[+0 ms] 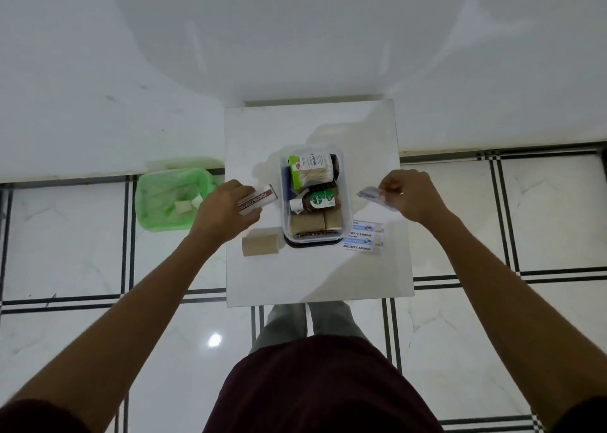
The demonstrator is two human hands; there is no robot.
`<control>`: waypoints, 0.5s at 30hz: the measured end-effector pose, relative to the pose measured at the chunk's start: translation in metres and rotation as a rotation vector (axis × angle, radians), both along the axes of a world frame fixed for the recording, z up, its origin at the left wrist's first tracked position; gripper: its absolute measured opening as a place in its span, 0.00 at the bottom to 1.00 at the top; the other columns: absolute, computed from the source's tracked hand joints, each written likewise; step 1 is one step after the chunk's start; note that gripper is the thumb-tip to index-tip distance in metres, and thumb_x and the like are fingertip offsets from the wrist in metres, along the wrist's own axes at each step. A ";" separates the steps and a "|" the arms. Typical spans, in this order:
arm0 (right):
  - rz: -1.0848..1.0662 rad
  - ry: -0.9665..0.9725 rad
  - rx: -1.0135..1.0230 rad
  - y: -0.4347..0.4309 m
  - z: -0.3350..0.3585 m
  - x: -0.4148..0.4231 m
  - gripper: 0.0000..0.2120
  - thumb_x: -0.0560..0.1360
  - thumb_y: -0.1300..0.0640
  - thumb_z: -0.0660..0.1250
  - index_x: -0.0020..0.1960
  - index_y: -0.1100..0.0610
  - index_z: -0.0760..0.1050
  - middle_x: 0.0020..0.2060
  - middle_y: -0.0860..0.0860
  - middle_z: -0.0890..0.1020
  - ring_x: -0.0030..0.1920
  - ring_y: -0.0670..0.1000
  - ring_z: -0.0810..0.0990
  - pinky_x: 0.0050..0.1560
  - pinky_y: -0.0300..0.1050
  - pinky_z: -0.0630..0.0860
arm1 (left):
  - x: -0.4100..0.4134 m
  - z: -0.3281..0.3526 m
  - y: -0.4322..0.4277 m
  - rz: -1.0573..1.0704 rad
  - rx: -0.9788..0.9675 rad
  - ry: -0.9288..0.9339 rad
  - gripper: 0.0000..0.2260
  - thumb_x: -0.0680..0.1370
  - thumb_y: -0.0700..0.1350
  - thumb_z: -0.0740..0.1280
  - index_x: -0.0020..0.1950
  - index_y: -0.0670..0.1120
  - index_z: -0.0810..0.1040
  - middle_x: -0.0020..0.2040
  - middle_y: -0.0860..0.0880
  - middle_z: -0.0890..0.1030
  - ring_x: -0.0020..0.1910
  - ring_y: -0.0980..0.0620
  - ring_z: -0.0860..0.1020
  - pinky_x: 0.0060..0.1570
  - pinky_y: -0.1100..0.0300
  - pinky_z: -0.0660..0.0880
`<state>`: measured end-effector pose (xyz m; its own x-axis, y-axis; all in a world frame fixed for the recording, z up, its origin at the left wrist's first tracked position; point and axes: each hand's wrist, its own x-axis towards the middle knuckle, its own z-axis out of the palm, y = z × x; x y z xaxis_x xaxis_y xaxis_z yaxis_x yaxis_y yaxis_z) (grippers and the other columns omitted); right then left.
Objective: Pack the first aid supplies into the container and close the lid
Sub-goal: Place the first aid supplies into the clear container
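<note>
A clear plastic container [345, 199] stands on a small white table [312, 275], resting on what looks like its dark lid [312, 244]. Inside lie a cotton swab pack [310, 170], a brown antiseptic bottle [317, 200] and two tan bandage rolls [315, 221]. My left hand [226, 207] grips a brown-and-white ointment box [259, 198] just left of the container. My right hand [410, 196] pinches a small clear wrapped packet [372, 193] to the container's right. A third tan bandage roll [260, 245] lies at front left. Antiseptic bandage strips [364, 237] lie at front right.
A green-lined waste bin [174, 199] with scraps of paper in it stands on the tiled floor left of the table. A white wall runs behind the table. My legs are at the table's near edge.
</note>
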<state>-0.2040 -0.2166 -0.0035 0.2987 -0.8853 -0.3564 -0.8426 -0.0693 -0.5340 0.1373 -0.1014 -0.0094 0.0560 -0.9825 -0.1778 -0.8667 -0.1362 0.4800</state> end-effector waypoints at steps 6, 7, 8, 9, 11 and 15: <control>-0.253 -0.238 -0.011 0.010 0.041 0.001 0.04 0.68 0.62 0.74 0.41 0.55 0.80 0.35 0.50 0.82 0.34 0.40 0.78 0.40 0.33 0.72 | -0.045 0.057 0.002 -0.131 -0.196 0.010 0.17 0.69 0.53 0.69 0.51 0.44 0.82 0.40 0.46 0.81 0.35 0.46 0.78 0.33 0.56 0.74; -0.230 -0.286 -0.002 0.016 0.047 0.001 0.06 0.68 0.63 0.74 0.41 0.54 0.80 0.35 0.50 0.82 0.33 0.37 0.78 0.39 0.30 0.73 | -0.060 0.063 0.002 -0.098 -0.173 0.025 0.16 0.69 0.53 0.70 0.52 0.45 0.82 0.41 0.46 0.81 0.37 0.47 0.78 0.34 0.55 0.74; -0.174 -0.310 0.010 0.021 0.052 0.003 0.07 0.67 0.64 0.73 0.41 0.54 0.81 0.35 0.49 0.82 0.33 0.35 0.78 0.38 0.27 0.72 | -0.073 0.066 0.002 -0.034 -0.144 0.053 0.16 0.69 0.53 0.71 0.52 0.46 0.82 0.43 0.46 0.81 0.38 0.47 0.78 0.35 0.55 0.75; -0.103 -0.313 0.034 0.024 0.053 0.013 0.07 0.68 0.66 0.73 0.42 0.55 0.81 0.35 0.48 0.82 0.33 0.33 0.78 0.37 0.24 0.71 | -0.078 0.066 0.000 0.050 -0.102 0.083 0.16 0.69 0.53 0.72 0.53 0.47 0.81 0.44 0.47 0.80 0.40 0.48 0.78 0.37 0.54 0.75; 0.032 -0.290 0.080 0.030 0.052 0.037 0.10 0.68 0.68 0.70 0.45 0.56 0.82 0.36 0.47 0.82 0.34 0.35 0.78 0.36 0.23 0.70 | -0.085 0.063 -0.005 0.188 -0.029 0.106 0.15 0.68 0.54 0.72 0.51 0.48 0.81 0.44 0.48 0.80 0.41 0.49 0.78 0.39 0.55 0.74; 0.214 -0.305 0.101 0.039 0.040 0.075 0.10 0.72 0.69 0.67 0.49 0.59 0.82 0.44 0.53 0.85 0.42 0.47 0.81 0.48 0.32 0.75 | -0.089 0.061 -0.007 0.461 0.002 0.236 0.12 0.67 0.51 0.74 0.45 0.45 0.82 0.39 0.49 0.82 0.37 0.52 0.79 0.34 0.62 0.70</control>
